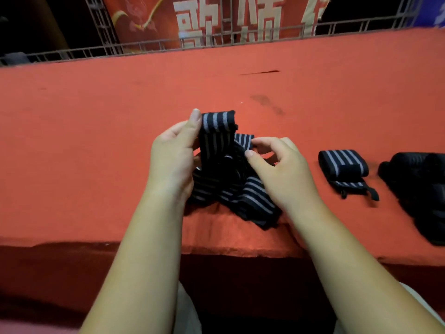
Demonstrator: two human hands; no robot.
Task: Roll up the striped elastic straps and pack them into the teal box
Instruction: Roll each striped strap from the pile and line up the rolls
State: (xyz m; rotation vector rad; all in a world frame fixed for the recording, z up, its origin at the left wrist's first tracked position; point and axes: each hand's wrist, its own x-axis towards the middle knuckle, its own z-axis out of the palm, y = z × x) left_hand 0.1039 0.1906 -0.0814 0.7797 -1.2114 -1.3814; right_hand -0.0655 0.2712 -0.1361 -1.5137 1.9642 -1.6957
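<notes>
A black elastic strap with grey stripes [216, 133] is bunched loosely over the red table [96, 141], near its front edge. My left hand [173, 157] grips the strap's upper end and holds it upright. My right hand [279, 165] pinches another part of the same strap beside it. The strap's loose folds [252, 198] lie under and between both hands. A rolled striped strap [344, 165] rests on the table to the right, with a short tail and loop beneath it. No teal box is in view.
A dark heap of black fabric [419, 184] lies at the far right edge. Beyond the table's back edge runs a metal railing [144, 48] with a red banner [216, 18] behind it. The table's front edge drops off just below my wrists.
</notes>
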